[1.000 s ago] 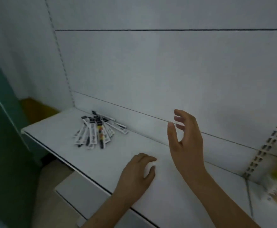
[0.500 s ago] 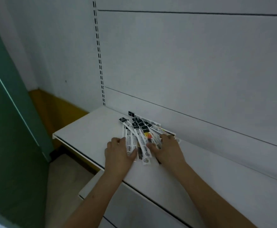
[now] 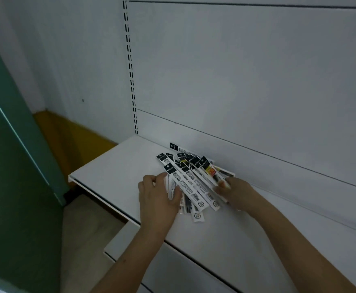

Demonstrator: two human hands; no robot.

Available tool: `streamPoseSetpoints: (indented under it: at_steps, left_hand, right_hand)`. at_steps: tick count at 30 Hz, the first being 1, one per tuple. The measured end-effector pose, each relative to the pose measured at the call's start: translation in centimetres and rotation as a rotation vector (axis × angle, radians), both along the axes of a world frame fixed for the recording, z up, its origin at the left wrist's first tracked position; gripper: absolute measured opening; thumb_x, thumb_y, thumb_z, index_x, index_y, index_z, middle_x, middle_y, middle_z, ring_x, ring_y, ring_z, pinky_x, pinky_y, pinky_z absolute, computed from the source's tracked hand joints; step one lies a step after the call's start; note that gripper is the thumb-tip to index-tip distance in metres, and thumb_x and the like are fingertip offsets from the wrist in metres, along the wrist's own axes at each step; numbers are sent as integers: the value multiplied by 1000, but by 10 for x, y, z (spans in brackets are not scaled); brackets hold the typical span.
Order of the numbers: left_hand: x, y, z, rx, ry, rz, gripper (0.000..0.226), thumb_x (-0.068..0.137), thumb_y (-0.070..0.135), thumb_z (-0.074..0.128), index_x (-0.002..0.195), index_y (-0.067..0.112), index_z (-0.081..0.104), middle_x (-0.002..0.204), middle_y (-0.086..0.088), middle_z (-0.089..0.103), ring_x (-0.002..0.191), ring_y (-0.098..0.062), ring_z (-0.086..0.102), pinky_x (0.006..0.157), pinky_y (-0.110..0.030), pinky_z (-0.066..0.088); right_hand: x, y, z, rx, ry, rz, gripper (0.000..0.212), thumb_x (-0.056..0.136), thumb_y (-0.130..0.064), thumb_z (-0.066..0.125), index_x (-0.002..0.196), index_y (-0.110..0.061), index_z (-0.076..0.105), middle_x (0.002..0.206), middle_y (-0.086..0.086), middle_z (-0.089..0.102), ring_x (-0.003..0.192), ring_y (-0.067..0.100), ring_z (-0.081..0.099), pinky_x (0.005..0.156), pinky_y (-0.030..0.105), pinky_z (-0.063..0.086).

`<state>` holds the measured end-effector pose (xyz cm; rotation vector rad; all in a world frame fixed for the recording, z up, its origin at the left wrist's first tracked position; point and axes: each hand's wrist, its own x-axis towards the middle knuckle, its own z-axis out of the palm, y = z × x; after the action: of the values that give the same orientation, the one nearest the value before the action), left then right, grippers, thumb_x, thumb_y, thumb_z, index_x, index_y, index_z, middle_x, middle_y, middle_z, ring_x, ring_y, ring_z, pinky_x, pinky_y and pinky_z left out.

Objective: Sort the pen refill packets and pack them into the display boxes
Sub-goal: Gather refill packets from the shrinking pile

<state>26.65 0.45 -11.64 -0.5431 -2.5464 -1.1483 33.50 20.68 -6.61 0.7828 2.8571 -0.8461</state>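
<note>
The white back panel (image 3: 246, 70) fills most of what I see, with a slotted upright (image 3: 130, 66) running down it and a green wall (image 3: 8, 166) off to my left. Below it sits the white shelf (image 3: 109, 168), its left end near that green wall, and a lower shelf (image 3: 122, 240) juts out underneath. The packets (image 3: 190, 178) lie in a loose fan on the shelf, hard against the back panel, their black header ends pointing away from me and their lower ends gathered toward my hands; one of them shows a yellow and red patch. My left hand (image 3: 158, 199) is at the left side of the fan, fingers curled over the packets there and thumb lying across their lower ends, so I am gripping that side of the bunch. My right hand (image 3: 236, 194) is at the right side, fingers curled in on the packets' edge and holding them; how many it has I cannot tell
</note>
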Motion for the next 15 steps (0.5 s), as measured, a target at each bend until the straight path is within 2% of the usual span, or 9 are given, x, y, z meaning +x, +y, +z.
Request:
streamPoseSetpoints:
  at_steps: [2, 5, 6, 8, 9, 11, 13, 15]
  left_hand:
    - [0, 7, 7, 91, 12, -50, 37, 92, 32, 63, 128, 22, 57, 111, 1, 48, 106, -14, 44, 91, -27, 41]
    - [0, 27, 24, 270, -176, -186, 25, 96, 30, 58, 120, 23, 61, 105, 8, 55, 91, -2, 55, 79, -9, 43]
    - [0, 35, 30, 305, -279, -223, 25, 97, 33, 56, 118, 22, 63, 102, 8, 60, 85, -1, 59, 73, -8, 46]
    - [2, 51, 42, 379, -535, -324, 29, 98, 44, 52, 108, 20, 66, 90, 7, 67, 68, -3, 62, 65, -18, 52]
    - [5, 58, 48, 396, -651, -370, 34, 96, 50, 51, 97, 20, 67, 80, 7, 68, 60, -6, 59, 63, -23, 51]
    - [12, 67, 55, 414, -741, -465, 34, 92, 55, 54, 83, 24, 65, 62, 12, 60, 53, -4, 52, 57, -19, 45]
    - [18, 75, 60, 446, -700, -594, 19, 91, 44, 61, 94, 26, 67, 62, 14, 60, 53, 4, 53, 53, -12, 41]
    - [20, 82, 66, 457, -651, -694, 9, 92, 26, 66, 99, 22, 70, 69, 14, 67, 57, 6, 59, 54, -9, 42]
  right_hand:
    - [13, 2, 2, -128, 109, -21, 29, 96, -37, 55, 89, -10, 56, 78, 1, 63, 61, 15, 63, 56, 23, 41]
    - [34, 1, 12, -331, 259, -18, 17, 97, -29, 57, 97, -13, 58, 74, 0, 68, 51, 12, 65, 47, 20, 46]
    - [40, 0, 15, -361, 299, 1, 13, 97, -28, 57, 98, -16, 58, 74, 0, 68, 50, 11, 64, 45, 20, 46]
    - [49, -1, 17, -383, 360, 53, 5, 97, -29, 56, 97, -24, 56, 72, 0, 68, 49, 11, 60, 45, 20, 45]
    - [53, -1, 16, -384, 378, 82, 2, 98, -30, 56, 96, -28, 55, 71, -1, 67, 48, 11, 59, 46, 21, 45]
    - [57, -2, 11, -345, 384, 127, 5, 97, -34, 57, 98, -32, 53, 70, -2, 65, 49, 9, 57, 48, 21, 46]
    - [58, -1, 5, -230, 370, 134, 17, 92, -41, 62, 103, -33, 52, 76, -8, 65, 58, 2, 58, 56, 15, 46]
    - [57, 0, 0, -80, 334, 160, 38, 85, -51, 65, 116, -38, 49, 93, -13, 66, 78, 0, 61, 68, 16, 47]
